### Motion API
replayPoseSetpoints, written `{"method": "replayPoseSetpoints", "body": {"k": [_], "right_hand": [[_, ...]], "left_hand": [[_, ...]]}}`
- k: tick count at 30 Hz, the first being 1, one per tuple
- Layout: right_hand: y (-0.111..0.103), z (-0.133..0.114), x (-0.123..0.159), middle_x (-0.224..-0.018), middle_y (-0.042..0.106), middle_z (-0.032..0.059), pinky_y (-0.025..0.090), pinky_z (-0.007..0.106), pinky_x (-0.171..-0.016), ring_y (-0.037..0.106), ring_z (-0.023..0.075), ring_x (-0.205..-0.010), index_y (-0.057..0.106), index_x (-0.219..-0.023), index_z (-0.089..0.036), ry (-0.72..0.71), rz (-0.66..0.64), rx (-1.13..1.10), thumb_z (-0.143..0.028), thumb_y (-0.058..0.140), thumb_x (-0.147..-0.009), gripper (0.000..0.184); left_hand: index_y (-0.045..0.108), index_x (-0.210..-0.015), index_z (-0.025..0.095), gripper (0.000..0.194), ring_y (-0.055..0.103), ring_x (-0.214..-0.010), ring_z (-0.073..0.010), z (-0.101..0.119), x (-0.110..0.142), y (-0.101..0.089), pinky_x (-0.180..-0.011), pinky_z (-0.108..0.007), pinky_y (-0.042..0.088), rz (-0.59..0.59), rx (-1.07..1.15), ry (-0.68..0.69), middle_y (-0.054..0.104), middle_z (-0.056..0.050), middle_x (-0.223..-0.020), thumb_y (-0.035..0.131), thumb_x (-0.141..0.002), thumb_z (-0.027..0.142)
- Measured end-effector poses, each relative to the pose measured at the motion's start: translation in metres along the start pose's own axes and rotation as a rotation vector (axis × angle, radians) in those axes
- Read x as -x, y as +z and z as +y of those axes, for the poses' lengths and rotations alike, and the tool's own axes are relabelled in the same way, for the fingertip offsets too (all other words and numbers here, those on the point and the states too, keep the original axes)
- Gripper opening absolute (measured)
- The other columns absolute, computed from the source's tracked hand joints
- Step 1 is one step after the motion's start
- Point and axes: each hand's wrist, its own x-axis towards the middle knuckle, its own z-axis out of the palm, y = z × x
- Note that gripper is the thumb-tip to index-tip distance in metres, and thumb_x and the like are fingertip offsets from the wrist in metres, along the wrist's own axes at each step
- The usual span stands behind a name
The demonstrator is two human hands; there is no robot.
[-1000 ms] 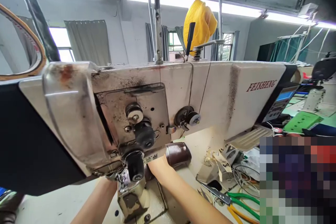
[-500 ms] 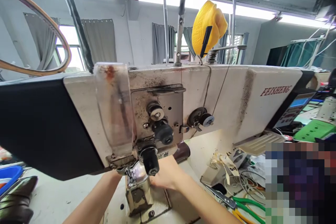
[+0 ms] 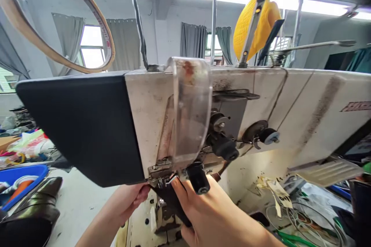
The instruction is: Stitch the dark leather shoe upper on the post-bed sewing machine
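Note:
A worn white sewing machine [image 3: 295, 100] with a black end cover [image 3: 84, 123] fills the view. Both my hands are under its head, at the needle area. My left hand [image 3: 124, 202] is curled, its fingertips pinching a dark leather piece [image 3: 171, 202] just below the presser foot. My right hand [image 3: 211, 216] is closed round the same dark piece from the right, thumb up against the machine's black knob [image 3: 199, 179]. A clear plastic guard [image 3: 189, 112] hangs in front of the needle bar, hiding the needle.
A blue tray [image 3: 20, 179] and dark shoe parts [image 3: 31, 210] lie on the table at the left. Tags, wires and green-handled pliers [image 3: 292, 239] clutter the right. A yellow thread cone [image 3: 255, 27] and a tan strap loop [image 3: 58, 52] hang above.
My view has swung left and closer to the machine head. Both hands have come nearer, now gripping the dark piece under the foot; the brown piece behind the machine is out of sight.

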Motion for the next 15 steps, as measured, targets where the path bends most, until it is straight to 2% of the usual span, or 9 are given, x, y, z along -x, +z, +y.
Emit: {"method": "replayPoseSetpoints", "body": {"k": [2, 4, 8, 10, 13, 15], "right_hand": [[0.007, -0.003, 0.006, -0.108, 0.069, 0.017, 0.049, 0.04, -0.074, 0.061, 0.0305, -0.088, 0.065, -0.112, -0.009, -0.081, 0.096, 0.059, -0.034, 0.067, -0.068, 0.051], [0.009, 0.0, 0.01, -0.11, 0.069, 0.0159, 0.048, 0.04, -0.077, 0.062, 0.0293, -0.09, 0.064, -0.114, -0.01, -0.085, 0.127, 0.036, -0.035, 0.07, -0.067, 0.053], [0.008, 0.012, 0.012, -0.1, 0.07, 0.0078, 0.048, 0.037, -0.074, 0.063, 0.0263, -0.087, 0.06, -0.122, -0.016, 0.013, 0.016, -0.075, -0.029, 0.063, -0.068, 0.056], [0.016, 0.013, 0.011, -0.096, 0.07, 0.0092, 0.048, 0.037, -0.072, 0.062, 0.0274, -0.086, 0.06, -0.122, -0.013, -0.015, 0.089, -0.056, -0.032, 0.062, -0.065, 0.061], [0.038, 0.01, 0.013, -0.095, 0.069, 0.013, 0.047, 0.037, -0.068, 0.061, 0.0284, -0.081, 0.064, -0.109, -0.014, -0.067, 0.262, 0.03, -0.039, 0.062, -0.061, 0.054], [0.052, 0.006, 0.015, -0.097, 0.069, 0.0154, 0.048, 0.04, -0.072, 0.06, 0.0299, -0.084, 0.066, -0.102, -0.015, -0.061, 0.254, 0.074, -0.038, 0.061, -0.063, 0.046]], "left_hand": [[0.04, -0.048, 0.02, 0.056, 0.021, -0.037, -0.0036, 0.0, 0.015, 0.002, -0.038, -0.021, 0.019, -0.029, 0.008, -0.046, 0.03, 0.01, -0.04, 0.072, -0.075, 0.058], [0.034, -0.043, 0.022, 0.061, 0.017, -0.038, -0.0031, 0.003, 0.024, 0.004, -0.039, -0.022, 0.015, -0.043, 0.014, -0.071, 0.026, 0.009, -0.037, 0.075, -0.065, 0.061], [0.037, -0.041, 0.022, 0.06, 0.019, -0.039, -0.0035, 0.01, 0.023, 0.007, -0.04, -0.023, 0.015, -0.039, 0.029, -0.084, 0.028, 0.008, -0.037, 0.08, -0.055, 0.062], [0.04, -0.043, 0.022, 0.059, 0.024, -0.038, -0.005, 0.006, 0.023, 0.008, -0.04, -0.023, 0.021, -0.016, 0.05, -0.079, 0.033, 0.006, -0.038, 0.078, -0.055, 0.065], [0.05, -0.046, 0.022, 0.06, 0.041, -0.039, -0.0121, -0.012, 0.036, 0.016, -0.044, -0.028, 0.038, 0.029, 0.095, -0.062, 0.047, -0.001, -0.04, 0.06, -0.066, 0.077], [0.061, -0.052, 0.022, 0.063, 0.056, -0.048, -0.0208, -0.028, 0.052, 0.027, -0.052, -0.034, 0.049, 0.055, 0.099, -0.045, 0.059, -0.008, -0.048, 0.051, -0.071, 0.081]]}}
